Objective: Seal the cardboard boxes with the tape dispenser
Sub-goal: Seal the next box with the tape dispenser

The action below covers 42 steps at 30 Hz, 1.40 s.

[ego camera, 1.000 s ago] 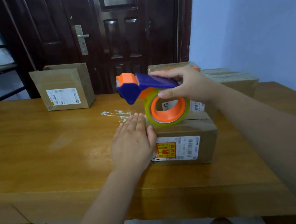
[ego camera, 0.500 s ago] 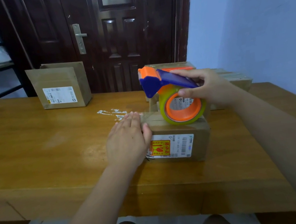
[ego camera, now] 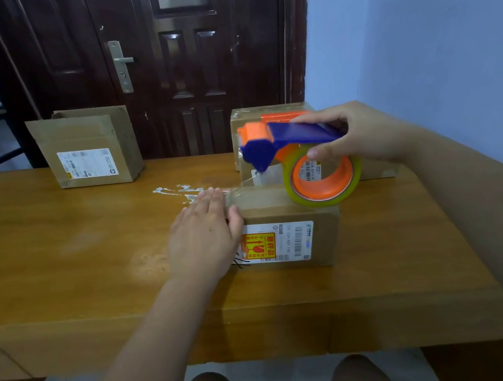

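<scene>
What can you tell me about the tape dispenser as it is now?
The tape dispenser is plastic: blue handle and head, orange front guard, orange hub carrying a yellowish clear tape roll. The right hand grips its handle, holding it over the near cardboard box, head pointing left. A clear strip runs from its head down to the box's left edge.

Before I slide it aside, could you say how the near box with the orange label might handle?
Likely fragile contents: the orange label on the near box shows a glass mark. Low and flat on the table, it should probably slide, not tip.
</scene>
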Tool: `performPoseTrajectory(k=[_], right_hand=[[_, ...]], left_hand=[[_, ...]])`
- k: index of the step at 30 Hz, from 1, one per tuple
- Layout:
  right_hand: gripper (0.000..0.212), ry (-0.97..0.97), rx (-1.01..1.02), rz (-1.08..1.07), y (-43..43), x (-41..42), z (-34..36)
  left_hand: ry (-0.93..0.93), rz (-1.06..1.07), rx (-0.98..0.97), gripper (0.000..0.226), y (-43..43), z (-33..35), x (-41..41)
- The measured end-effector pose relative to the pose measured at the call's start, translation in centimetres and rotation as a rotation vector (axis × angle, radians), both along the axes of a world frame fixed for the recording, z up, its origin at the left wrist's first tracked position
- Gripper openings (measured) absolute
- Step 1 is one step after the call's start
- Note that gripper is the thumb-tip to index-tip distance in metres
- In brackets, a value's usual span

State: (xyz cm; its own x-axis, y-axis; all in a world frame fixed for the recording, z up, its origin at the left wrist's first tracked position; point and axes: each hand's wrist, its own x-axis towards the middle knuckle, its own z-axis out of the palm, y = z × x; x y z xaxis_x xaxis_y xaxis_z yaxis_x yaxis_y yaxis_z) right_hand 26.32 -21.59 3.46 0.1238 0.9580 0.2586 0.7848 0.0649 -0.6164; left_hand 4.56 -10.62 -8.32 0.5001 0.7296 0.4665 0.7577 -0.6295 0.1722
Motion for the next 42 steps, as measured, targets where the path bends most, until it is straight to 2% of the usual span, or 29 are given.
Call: performPoseTrajectory(k=[4, 6, 10, 18, 24, 28, 36, 42], right_hand=[[0.059, 0.268, 0.153, 0.013, -0.8, 0.8, -2.6], [0.057, 0.325, 0.192, 0.024, -0.9, 1.0, -3.2], [0.045, 0.208, 0.169, 0.01, -1.6, 2.0, -2.1], [0.045, 0.145, 0.133, -0.008, -3.7, 4.2, -2.7], [0.058, 0.212, 0.162, -0.053, -4.7, 5.5, -4.8], [0.053, 0.249, 0.211, -0.069, -4.7, 5.5, -5.7], [0.059, 0.253, 0.214, -0.077, -6.2, 6.6, -6.9], [0.055, 0.363, 0.272, -0.129, -7.5, 8.4, -8.9]], left_hand=[[-0.017, 0.001, 0.002, 0.054, 0.0, -0.2, -0.1], [-0.028, 0.006, 0.001, 0.053, -0.1, -0.2, -0.2], [-0.034, -0.011, 0.001, 0.051, -0.1, -0.1, -0.1], [-0.035, -0.005, -0.008, 0.052, -0.1, -0.2, 0.0], [-0.053, -0.009, 0.003, 0.052, -0.2, -0.3, 0.0], [-0.062, 0.002, 0.001, 0.052, -0.3, -0.2, -0.1], [-0.09, -0.006, -0.007, 0.047, -0.4, -0.2, 0.0], [-0.106, -0.041, -0.019, 0.048, -0.2, -0.3, 0.1]])
